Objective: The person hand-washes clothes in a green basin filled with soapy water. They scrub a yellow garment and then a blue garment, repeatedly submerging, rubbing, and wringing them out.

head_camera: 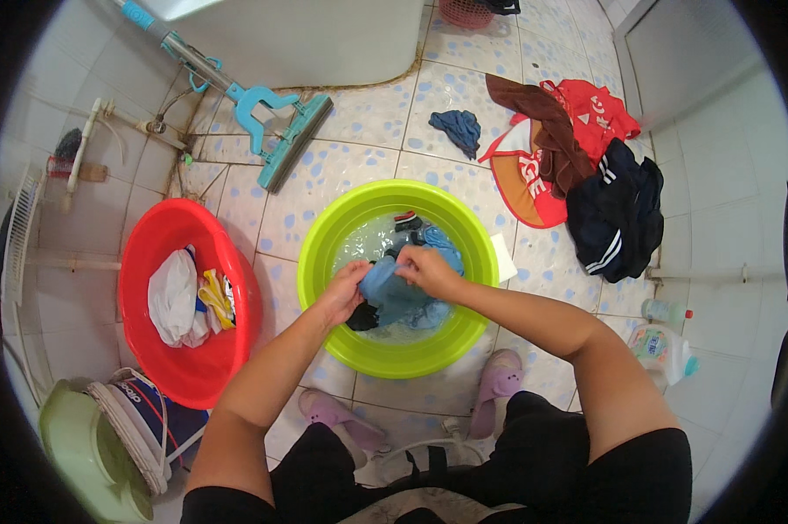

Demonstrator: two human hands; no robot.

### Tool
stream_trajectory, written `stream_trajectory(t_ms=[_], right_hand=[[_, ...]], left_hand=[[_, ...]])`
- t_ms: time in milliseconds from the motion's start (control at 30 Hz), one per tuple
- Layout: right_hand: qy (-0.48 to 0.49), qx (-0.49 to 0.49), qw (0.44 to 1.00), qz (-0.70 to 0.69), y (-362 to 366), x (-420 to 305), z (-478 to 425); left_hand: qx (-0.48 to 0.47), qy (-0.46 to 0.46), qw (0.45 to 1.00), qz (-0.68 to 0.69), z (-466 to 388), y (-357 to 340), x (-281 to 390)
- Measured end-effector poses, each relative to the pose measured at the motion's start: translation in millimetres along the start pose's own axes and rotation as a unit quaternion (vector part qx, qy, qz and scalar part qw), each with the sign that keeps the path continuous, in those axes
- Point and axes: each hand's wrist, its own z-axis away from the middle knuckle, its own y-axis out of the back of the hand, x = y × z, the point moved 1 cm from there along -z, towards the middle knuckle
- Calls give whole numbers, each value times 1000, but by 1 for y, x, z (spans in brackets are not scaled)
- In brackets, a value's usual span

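A lime-green plastic basin (397, 367) stands on the floor before me, with cloudy, sudsy water (361, 245) in it. Over the water, my left hand (347, 291) grips one side of a wet blue cloth garment (394, 295). My right hand (427, 270) pinches the same garment a little to the right, and its lower part hangs into the water. More light-blue cloth (443, 242) lies in the basin beyond my right hand. A dark piece with a red and white band (406, 221) rests near the far side. Black cloth (362, 317) shows below my left hand.
Left of the basin, a red tub (184, 380) holds white and yellow clothes. A sponge mop (296, 144) leans at the upper left. Red, brown and navy clothes (571, 150) and a small blue cloth (458, 131) lie on the tiles. Detergent bottles (659, 350) stand at right.
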Motion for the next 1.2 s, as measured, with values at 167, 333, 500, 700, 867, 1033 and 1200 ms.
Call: stream_trajectory(t_ms=[167, 333, 500, 700, 867, 1033, 1200], right_hand=[[291, 115, 944, 106, 7, -28, 13], [305, 125, 939, 101, 8, -16, 22], [209, 79, 970, 95, 7, 6, 16], [197, 153, 967, 56, 5, -4, 2], [170, 100, 980, -29, 0, -22, 1], [174, 113, 977, -46, -7, -21, -7], [165, 118, 977, -59, -7, -22, -10]], left_hand=[[-118, 130, 984, 38, 12, -18, 0], [-71, 105, 989, -72, 13, -13, -1], [5, -65, 997, 29, 16, -16, 20], [-11, -79, 996, -35, 14, -11, 25], [25, -59, 998, -14, 19, -18, 28], [9, -47, 998, 36, 16, -17, 27], [36, -41, 997, 60, 17, -21, 28]])
